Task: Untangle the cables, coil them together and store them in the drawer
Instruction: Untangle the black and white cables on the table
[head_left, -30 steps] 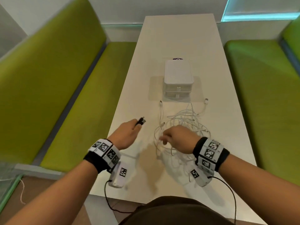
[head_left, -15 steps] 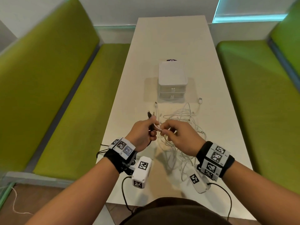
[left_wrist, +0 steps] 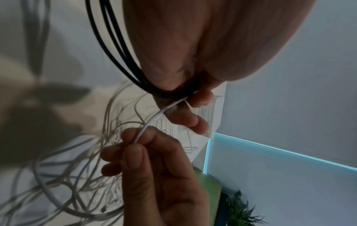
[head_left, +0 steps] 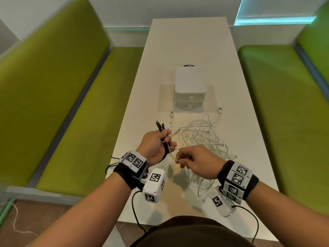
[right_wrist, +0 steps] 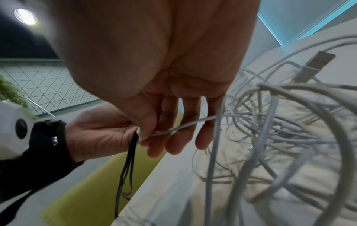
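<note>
A tangle of white cables [head_left: 203, 138] lies on the white table [head_left: 188, 43], in front of a small white two-drawer box [head_left: 190, 87] whose drawers are closed. My left hand [head_left: 158, 145] grips the black cable [left_wrist: 114, 50] and one white cable end; their plugs [head_left: 160, 124] stick up above the fist. The black cable hangs in loops off the table's left edge [right_wrist: 125, 168]. My right hand [head_left: 194, 161] pinches the same white cable [left_wrist: 152, 122] a short way along, between thumb and forefinger. The rest of that cable runs into the pile [right_wrist: 280, 130].
Green bench seats [head_left: 76, 111] flank the table on both sides. A small dark object [head_left: 189, 65] peeks from behind the drawer box. Loose white plugs [head_left: 220, 110] lie near the box front. A USB plug [right_wrist: 316, 62] sticks up in the pile.
My left hand moved from the table's left to meet the right hand and took a white cable end beside the black cable. My right hand has slid back toward me along that cable.
</note>
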The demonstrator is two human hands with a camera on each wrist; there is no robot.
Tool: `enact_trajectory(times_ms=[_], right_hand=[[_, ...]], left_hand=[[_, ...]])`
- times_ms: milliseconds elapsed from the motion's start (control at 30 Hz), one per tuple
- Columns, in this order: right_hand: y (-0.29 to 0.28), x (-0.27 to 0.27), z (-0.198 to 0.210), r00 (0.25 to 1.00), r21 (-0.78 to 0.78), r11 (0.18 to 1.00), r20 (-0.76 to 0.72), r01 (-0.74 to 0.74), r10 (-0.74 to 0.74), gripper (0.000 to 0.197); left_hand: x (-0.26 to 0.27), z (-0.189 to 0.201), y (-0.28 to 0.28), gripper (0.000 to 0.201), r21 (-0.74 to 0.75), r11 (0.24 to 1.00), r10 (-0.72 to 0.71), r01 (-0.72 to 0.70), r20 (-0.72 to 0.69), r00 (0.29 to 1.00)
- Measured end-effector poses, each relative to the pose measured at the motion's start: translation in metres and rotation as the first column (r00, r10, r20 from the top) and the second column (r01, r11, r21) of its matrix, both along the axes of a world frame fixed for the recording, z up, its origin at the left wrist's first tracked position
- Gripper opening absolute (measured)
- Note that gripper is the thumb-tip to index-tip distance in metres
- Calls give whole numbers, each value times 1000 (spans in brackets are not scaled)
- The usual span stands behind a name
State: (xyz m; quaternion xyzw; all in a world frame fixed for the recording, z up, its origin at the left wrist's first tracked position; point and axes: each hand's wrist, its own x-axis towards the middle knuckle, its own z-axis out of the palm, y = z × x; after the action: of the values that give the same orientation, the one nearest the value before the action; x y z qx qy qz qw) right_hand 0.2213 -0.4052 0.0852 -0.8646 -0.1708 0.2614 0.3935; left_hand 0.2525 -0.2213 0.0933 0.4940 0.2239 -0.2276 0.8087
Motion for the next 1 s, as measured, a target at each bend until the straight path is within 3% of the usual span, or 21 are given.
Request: enact_trajectory(times_ms=[133,200,300,367,667,1000], right_hand=[[2,0,0,1000,-38,999,12,-24,24,10],[2,3,1,996,-21,998,60,60,-58,10],[-2,10,7,933,225,909,-3,352,-360,11],[-3,14,16,889,360,818,-94,449,-447,5],[-4,30,20,883,353,843,86,407,-462,11],[-1,31,27,925,351,886,113,303,-362,27]], left_hand=[[-4,0,-1,23,39,995,-100,97,90,991],[-6,-1,-3,26,79,985,-163,154,124,979],[-10,-2,-3,30,113,969,-232,218,135,963],[-13,-4,-4,31,130,959,-267,250,140,953],[-23,1,2,32,107,890,-453,443,103,886],[-25,4,1,34,-58,910,-406,411,76,911]])
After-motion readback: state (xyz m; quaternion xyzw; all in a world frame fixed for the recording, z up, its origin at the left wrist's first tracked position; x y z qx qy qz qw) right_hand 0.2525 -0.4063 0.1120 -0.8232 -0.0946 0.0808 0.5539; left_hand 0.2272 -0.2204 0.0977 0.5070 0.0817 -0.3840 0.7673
